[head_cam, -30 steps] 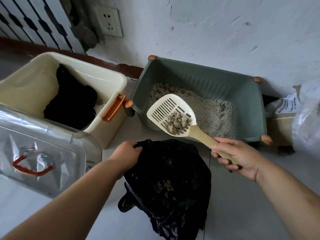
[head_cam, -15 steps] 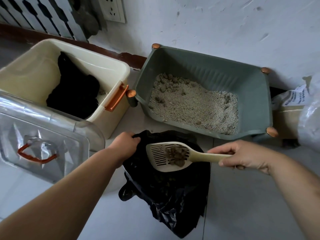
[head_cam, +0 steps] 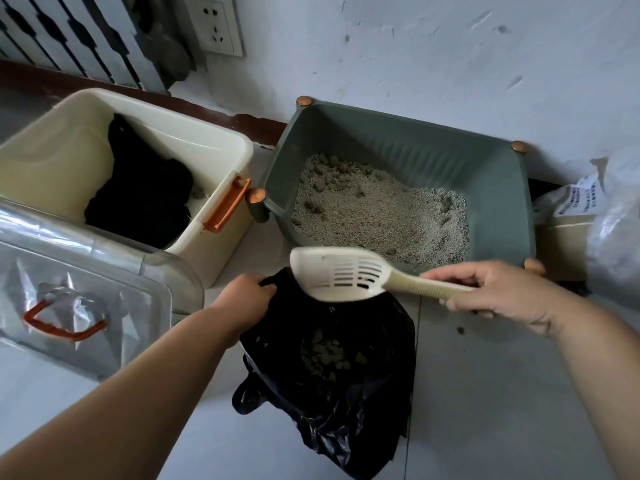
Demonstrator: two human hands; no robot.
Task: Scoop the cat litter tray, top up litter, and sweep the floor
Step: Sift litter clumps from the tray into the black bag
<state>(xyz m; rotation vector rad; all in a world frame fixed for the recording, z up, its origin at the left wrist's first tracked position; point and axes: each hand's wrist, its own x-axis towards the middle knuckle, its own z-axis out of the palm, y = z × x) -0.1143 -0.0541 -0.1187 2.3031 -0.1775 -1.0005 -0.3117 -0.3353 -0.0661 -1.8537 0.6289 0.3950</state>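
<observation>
Grips the scoop [head_cam: 343,275] in the right hand [head_cam: 498,292], fingers curled round the ribbed handle, its end hidden inside the fist. Holds it with the slotted bowl tilted on edge above the far rim of the bag [head_cam: 346,410]; which face of the bowl shows is hard to tell. Clutches the bag's rim with the left hand [head_cam: 242,299], fingertips buried in black plastic and out of sight. Deep in the bag, brownish clumps [head_cam: 325,355], dim and hard to count. Just behind the bag, against the wall [head_cam: 415,46], the green tray [head_cam: 485,174] with copper-coloured knobs [head_cam: 304,100] at its corners, the near right one half covered by the right hand. Inside, grey litter [head_cam: 381,209], lumpy toward the far left, its near strip masked by the scoop. On the floor [head_cam: 485,393] below the right hand, a small dark crumb [head_cam: 460,330]. Left of the tray, just beside a corner knob, a cream bin [head_cam: 207,147] with an orange latch [head_cam: 227,206] and a black mass [head_cam: 138,188] inside, too dark to name. In front of that, a clear lid [head_cam: 104,258] with an orange loop [head_cam: 62,323], cut off at the left edge. At far right, a pale sack [head_cam: 616,220] with a printed label, unreadable, cropped by the frame. High on the wall, a socket [head_cam: 218,26], top clipped.
</observation>
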